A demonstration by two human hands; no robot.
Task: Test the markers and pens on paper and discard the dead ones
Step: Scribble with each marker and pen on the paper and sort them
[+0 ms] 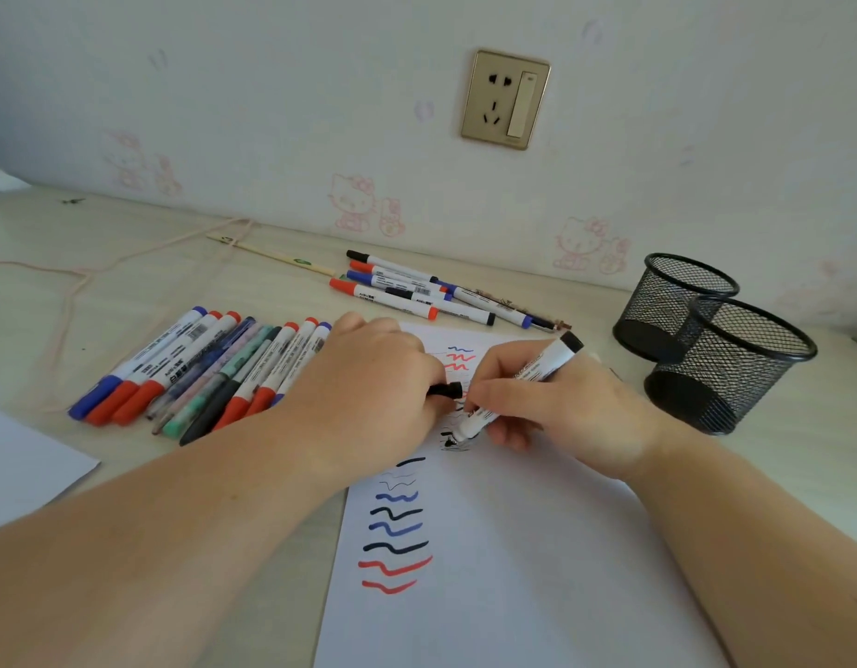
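My right hand [551, 402] grips a white marker with a black end [544, 366], tip down on the white paper [503, 547], where a fresh black scribble sits. My left hand [368, 378] rests on the paper's left edge and pinches the marker's black cap [448, 390]. Wavy test lines in black, blue and red run down the sheet. A row of several markers and pens [200, 373] lies left of my hands. A second group of markers [416, 291] lies beyond the paper near the wall.
Two black mesh pen cups [715, 349] stand at the right, both looking empty. A chopstick-like stick [272, 255] and a pink cord [79, 277] lie at the back left. Another white sheet [26, 465] pokes in at the left edge.
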